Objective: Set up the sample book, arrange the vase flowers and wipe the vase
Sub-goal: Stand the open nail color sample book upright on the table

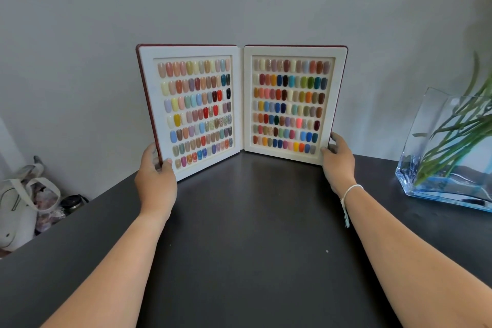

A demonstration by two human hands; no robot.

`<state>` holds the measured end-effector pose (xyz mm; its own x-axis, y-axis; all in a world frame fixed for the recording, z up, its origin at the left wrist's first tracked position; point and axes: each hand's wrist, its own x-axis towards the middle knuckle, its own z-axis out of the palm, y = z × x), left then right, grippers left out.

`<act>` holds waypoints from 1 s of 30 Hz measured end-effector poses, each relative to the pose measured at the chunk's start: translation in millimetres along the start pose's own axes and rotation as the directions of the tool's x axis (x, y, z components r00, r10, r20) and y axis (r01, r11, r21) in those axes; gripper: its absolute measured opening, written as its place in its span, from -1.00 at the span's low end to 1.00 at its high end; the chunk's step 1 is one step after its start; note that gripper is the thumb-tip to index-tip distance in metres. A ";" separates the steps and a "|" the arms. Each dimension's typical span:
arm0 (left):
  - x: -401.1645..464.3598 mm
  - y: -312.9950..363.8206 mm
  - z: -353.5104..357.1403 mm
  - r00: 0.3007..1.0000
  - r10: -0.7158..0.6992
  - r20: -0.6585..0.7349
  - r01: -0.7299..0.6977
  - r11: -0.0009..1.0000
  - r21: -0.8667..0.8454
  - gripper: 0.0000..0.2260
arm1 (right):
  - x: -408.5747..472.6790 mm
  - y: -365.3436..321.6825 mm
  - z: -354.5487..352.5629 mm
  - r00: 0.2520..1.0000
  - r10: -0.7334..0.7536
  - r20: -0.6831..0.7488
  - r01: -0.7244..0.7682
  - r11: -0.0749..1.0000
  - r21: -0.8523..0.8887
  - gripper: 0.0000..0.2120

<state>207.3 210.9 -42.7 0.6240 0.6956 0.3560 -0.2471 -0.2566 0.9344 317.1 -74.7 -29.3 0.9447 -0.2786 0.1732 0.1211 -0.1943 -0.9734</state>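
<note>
The sample book [241, 104] stands upright and spread wide on the dark table [253, 234], near the wall. Its two white pages hold rows of coloured nail samples, and its cover is dark red. My left hand [157, 176] grips the lower outer edge of the left page. My right hand [338, 162] grips the lower outer edge of the right page. At the right edge of the view stands a clear rectangular glass vase [415, 168] with water and several green flower stems [458, 130] leaning to the right; the blooms are cut off by the frame.
A grey wall [239, 2] rises right behind the book. Left of the table, lower down, lie a white tote bag [18, 210] and a dark jar [70, 202]. The table's left edge runs diagonally towards the wall.
</note>
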 end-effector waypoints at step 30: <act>-129.6 71.9 8.8 0.983 0.028 0.182 -0.032 0.999 0.019 -0.61 | -137.1 -2.7 -140.7 0.989 -0.121 -0.084 0.125 0.991 0.051 -0.61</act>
<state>115.2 96.4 -21.5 0.7414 0.5544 0.3781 -0.2524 -0.2917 0.9226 144.4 -168.3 -29.3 0.8940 -0.3314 0.3015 0.2538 -0.1799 -0.9504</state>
